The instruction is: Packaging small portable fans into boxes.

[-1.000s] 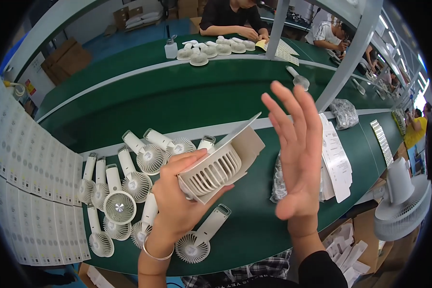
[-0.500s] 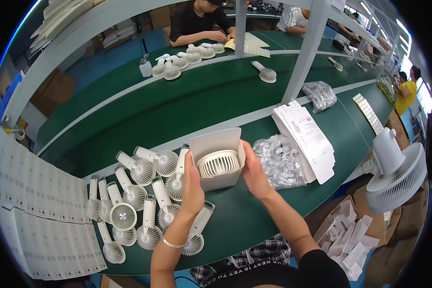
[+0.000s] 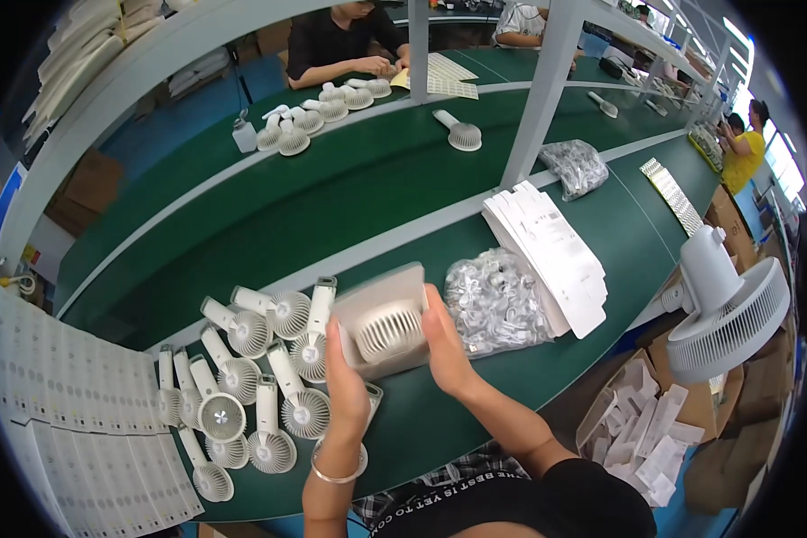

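Note:
A small white carton (image 3: 377, 291) with its flap raised is held upright between my two hands, slightly blurred. Inside it sits a white handheld fan (image 3: 391, 334), its slatted round head showing at the opening and its lower part hidden. My left hand (image 3: 346, 386) presses on the carton's left side, fingers closed against the wall. On the opposite side, my right hand (image 3: 448, 351) grips the carton the same way. Left of my left hand lie several more white handheld fans (image 3: 221, 417) in loose rows on the green table (image 3: 439, 430).
A clear bag of small white parts (image 3: 493, 303) lies right of the carton, beside stacked flat white cartons (image 3: 556, 260). Printed sheets (image 3: 90, 457) cover the left edge. A larger white fan (image 3: 726, 305) stands at right, above a box of white cartons (image 3: 637, 430). A co-worker (image 3: 345, 45) sits opposite.
The carton has moved slightly down and left in the picture, tilting, with both hands still on it. The whole view has shifted a little too.

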### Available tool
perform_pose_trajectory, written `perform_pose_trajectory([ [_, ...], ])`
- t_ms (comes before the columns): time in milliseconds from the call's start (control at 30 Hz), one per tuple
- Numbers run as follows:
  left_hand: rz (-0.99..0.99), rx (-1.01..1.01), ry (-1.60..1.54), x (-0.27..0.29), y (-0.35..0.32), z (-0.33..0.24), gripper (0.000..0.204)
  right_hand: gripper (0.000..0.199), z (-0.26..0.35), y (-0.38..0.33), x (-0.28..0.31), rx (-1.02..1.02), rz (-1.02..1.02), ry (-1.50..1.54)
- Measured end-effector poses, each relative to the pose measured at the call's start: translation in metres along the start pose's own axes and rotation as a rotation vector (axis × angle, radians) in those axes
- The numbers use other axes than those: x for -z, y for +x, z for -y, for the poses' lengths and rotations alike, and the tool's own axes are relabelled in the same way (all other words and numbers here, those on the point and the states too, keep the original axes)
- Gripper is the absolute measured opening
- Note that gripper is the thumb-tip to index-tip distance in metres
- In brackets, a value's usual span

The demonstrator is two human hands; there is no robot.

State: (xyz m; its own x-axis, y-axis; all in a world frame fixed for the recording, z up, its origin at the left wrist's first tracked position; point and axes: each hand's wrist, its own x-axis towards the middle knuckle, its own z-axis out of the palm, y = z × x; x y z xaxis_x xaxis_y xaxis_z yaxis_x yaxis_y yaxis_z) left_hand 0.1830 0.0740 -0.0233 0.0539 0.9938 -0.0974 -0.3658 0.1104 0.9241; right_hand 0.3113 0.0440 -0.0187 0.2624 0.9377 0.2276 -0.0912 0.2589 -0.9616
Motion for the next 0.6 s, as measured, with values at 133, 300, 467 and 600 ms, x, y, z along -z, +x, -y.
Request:
perform_pose_trajectory([
  [133, 0.297, -0.171, -0.083, 0.009, -0.003, -0.005, 0.043, 0.062, -0.002, -0.010, 0.002, 0.136, 0.104, 0.162],
  [300, 0.214, -0.047, -0.039, 0.006, 0.005, -0.015, 0.044, 0.037, -0.005, 0.002, 0.006, -0.113, 0.101, 0.240],
  [467, 0.330, -0.124, 0.073, 0.010, 0.009, -0.014, 0.032, 0.036, 0.004, 0.009, 0.002, 0.047, 0.053, 0.232],
  [600, 0.391, -0.317, -0.094, 0.011, 0.023, -0.006, 0.024, 0.017, -0.012, 0.017, 0.008, 0.373, 0.126, 0.064],
])
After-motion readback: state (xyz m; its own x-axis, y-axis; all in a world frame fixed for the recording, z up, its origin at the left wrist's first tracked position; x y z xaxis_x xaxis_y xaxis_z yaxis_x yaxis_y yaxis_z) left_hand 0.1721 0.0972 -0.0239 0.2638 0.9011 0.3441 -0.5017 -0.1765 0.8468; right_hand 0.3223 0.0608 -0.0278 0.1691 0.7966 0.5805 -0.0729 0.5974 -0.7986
